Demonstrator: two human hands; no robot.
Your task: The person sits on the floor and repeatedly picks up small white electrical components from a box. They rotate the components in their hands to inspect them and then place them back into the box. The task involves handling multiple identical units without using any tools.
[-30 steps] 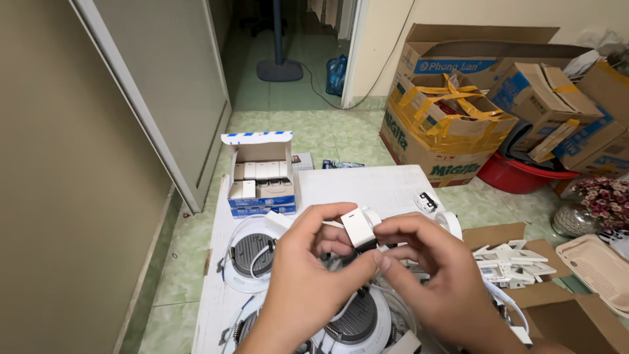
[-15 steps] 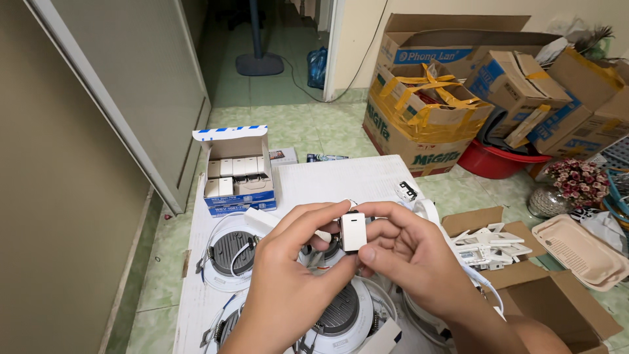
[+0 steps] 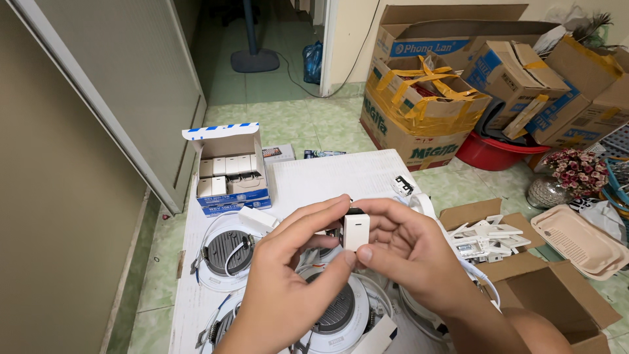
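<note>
Both my hands hold one small white switch module upright above a low white board. My left hand pinches its left side and bottom with thumb and fingers. My right hand grips its right side and top. Under my hands lie round white recessed lamp fittings with dark finned backs and white wires. An open blue-and-white carton with several similar white modules stands at the board's left rear.
An open brown box of white plastic parts sits on the right. Stacked cardboard boxes, a red basin, a flower pot and a beige tray lie beyond. A sliding door frame runs along the left.
My hands have drawn together and turned the white module upright, face toward the camera. The view has tilted a little, lifting the hands higher in frame.
</note>
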